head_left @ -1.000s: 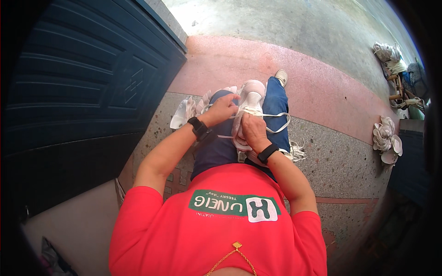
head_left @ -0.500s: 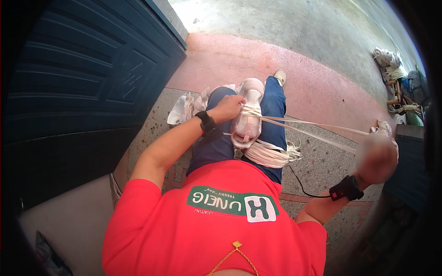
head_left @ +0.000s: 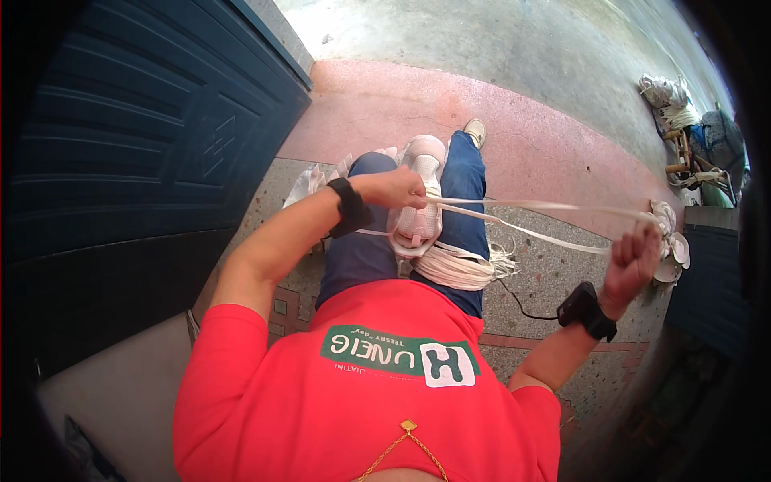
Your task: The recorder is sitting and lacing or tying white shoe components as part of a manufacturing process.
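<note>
A pale pink-white sneaker rests on my lap between my blue-trousered thighs, its toe pointing away from me. Over its upper, my left hand is closed, pinching white shoelace at the tongue. Two strands of the shoelace run from there out to the right. Far to the right, my right hand is raised with its fingers curled around the lace. The upper strand is nearly straight; the lower one sags. A thick bundle of white laces lies across my right thigh, its loose ends fanning out to the right.
Pale shoes are stacked just beyond my right hand. Crinkled whitish wrapping sits beside my left knee. A dark blue panelled door stands close on the left. More laces and a wooden frame are at the far right.
My left hand has shifted from the shoe's side to over its laces, now fisted. My right hand, blurred before, has lowered slightly toward me, and the strands have slackened a little.
</note>
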`<state>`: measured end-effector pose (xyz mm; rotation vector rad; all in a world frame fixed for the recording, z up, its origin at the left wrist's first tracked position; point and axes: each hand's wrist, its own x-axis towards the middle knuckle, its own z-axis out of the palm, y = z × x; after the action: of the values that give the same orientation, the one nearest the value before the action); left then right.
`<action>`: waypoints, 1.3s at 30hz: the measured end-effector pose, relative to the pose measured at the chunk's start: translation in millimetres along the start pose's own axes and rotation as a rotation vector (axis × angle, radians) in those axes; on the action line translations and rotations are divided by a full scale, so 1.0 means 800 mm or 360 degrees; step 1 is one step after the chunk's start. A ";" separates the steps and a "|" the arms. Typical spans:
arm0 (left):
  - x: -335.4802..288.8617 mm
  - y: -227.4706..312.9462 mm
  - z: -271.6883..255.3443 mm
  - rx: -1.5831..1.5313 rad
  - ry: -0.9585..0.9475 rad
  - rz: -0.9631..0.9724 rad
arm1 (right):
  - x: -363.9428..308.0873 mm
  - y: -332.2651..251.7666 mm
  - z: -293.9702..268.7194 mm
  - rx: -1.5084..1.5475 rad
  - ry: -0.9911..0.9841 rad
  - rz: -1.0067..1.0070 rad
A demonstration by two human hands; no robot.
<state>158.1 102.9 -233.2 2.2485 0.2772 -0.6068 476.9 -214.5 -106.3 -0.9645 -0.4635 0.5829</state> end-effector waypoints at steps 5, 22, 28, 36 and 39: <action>-0.108 -0.008 -0.083 -0.1444 0.0615 0.0347 | 0.007 0.142 0.050 -0.1002 -0.0027 0.0449; -0.051 -0.044 0.050 -0.0764 0.0898 -0.0269 | -0.116 0.326 0.096 -0.2154 -0.1015 0.0403; -0.007 0.005 0.105 0.0437 0.1011 -0.0187 | -0.113 0.326 0.094 -0.2016 -0.0925 0.0543; -0.012 0.014 0.106 0.0598 0.0927 -0.0342 | -0.099 0.309 0.108 -0.1870 -0.0692 0.0480; -0.004 0.014 0.100 0.0332 0.0856 -0.0439 | -0.102 0.314 0.121 -0.1679 -0.0776 0.0278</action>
<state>132.6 36.4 -271.6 2.5689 0.8349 -0.1564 293.4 -96.6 -284.2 -1.8861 -1.1943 0.7417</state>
